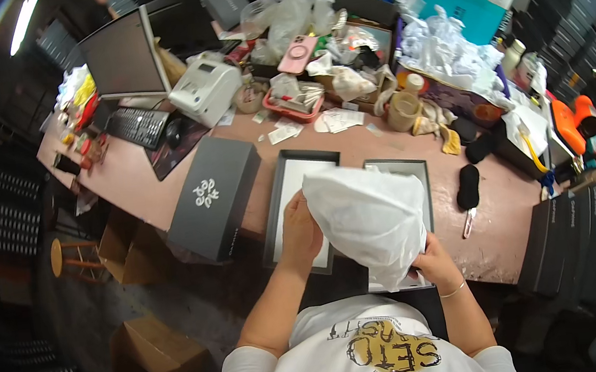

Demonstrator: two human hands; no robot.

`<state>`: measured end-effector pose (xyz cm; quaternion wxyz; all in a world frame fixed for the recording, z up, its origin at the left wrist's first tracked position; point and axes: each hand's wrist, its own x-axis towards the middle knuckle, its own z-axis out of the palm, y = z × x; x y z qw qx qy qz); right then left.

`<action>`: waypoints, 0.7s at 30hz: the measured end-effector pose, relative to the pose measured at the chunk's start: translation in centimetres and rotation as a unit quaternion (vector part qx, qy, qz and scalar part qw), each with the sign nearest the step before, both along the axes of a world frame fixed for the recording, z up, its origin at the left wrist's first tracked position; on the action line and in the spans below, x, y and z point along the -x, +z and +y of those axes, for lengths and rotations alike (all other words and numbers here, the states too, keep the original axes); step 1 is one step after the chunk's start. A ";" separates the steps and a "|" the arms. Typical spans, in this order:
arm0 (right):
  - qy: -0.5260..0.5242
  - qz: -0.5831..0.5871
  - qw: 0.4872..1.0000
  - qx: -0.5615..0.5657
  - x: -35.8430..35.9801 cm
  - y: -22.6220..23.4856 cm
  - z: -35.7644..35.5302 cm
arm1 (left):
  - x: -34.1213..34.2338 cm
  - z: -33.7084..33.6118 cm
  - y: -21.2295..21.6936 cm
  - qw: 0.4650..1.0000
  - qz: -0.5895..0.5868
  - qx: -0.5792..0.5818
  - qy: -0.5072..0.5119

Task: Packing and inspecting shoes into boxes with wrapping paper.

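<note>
A crumpled white sheet or bag [368, 214], of paper or cloth, is raised over the table's front edge between my two hands. On its left side my left hand [301, 232] is closed on the edge, with the fingertips partly hidden. My right hand [435, 263] grips its lower right corner, near something dark that I cannot make out. Beneath it on the left lies an open dark grey box part [275, 215] with a white inside. A second open box part [423, 178] sits under the sheet on the right, mostly covered.
A closed dark grey shoe box [214, 196] stands left of the open parts. Behind are a label printer [206, 89], a keyboard [137, 127], a red basket [295, 104] and heaped white paper [452, 44]. A black item [468, 187] lies right; grey boxes [579, 233] are stacked beyond.
</note>
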<state>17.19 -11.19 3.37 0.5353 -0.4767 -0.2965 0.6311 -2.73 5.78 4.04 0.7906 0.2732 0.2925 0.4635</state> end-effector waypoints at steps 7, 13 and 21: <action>-0.141 0.116 0.983 -0.010 0.1 4.0 1.2 | -2.3 3.0 2.8 0.970 0.046 -0.185 -0.148; -0.145 0.103 0.984 0.016 -0.4 2.2 -0.1 | -2.4 2.4 2.3 0.980 0.039 -0.095 -0.171; -0.094 -0.011 0.996 0.009 -4.5 2.9 -2.1 | 2.0 9.7 0.1 0.988 -0.126 -0.088 0.011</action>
